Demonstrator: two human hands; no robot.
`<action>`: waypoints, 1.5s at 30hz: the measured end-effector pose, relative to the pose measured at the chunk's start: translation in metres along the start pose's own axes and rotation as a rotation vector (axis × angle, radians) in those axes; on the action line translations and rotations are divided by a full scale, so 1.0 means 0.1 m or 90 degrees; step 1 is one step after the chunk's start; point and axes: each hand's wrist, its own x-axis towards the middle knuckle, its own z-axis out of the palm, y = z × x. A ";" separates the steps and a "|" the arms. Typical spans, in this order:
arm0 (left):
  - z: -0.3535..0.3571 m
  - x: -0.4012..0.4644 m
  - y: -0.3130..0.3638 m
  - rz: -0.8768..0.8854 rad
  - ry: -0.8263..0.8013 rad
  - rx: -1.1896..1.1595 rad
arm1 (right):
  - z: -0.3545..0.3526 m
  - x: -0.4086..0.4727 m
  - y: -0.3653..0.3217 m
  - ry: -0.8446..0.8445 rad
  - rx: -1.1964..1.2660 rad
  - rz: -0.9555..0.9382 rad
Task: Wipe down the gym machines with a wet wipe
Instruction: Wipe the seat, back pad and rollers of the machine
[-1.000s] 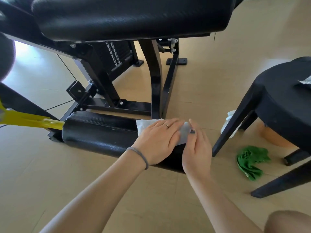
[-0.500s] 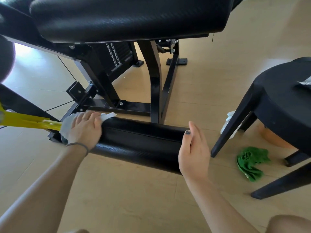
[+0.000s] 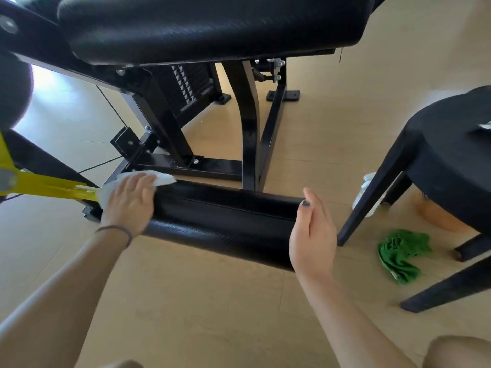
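Note:
A black padded roller (image 3: 223, 221) of the gym machine lies low across the middle, joined at its left end to a yellow lever arm (image 3: 50, 185). My left hand (image 3: 130, 203) presses a white wet wipe (image 3: 159, 177) flat on the roller's left end, beside the yellow arm. My right hand (image 3: 312, 232) rests flat against the roller's right end, fingers together, holding nothing. Above hangs the machine's black seat pad (image 3: 212, 25) on a black steel frame (image 3: 247, 128).
A black plastic stool (image 3: 451, 160) stands close on the right, its legs near the roller's end. A crumpled green cloth (image 3: 401, 253) lies on the tan floor under it, with a white object (image 3: 368, 192) behind one leg. The weight stack (image 3: 188, 83) stands behind the frame.
My left hand swept the wipe from the roller's right end to its left end a second ago and has stayed there since. My right hand has held the right end throughout.

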 end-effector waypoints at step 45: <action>-0.27 -0.48 1.46 0.170 -0.165 -0.187 | -0.20 0.10 -0.48 -0.142 -0.191 0.038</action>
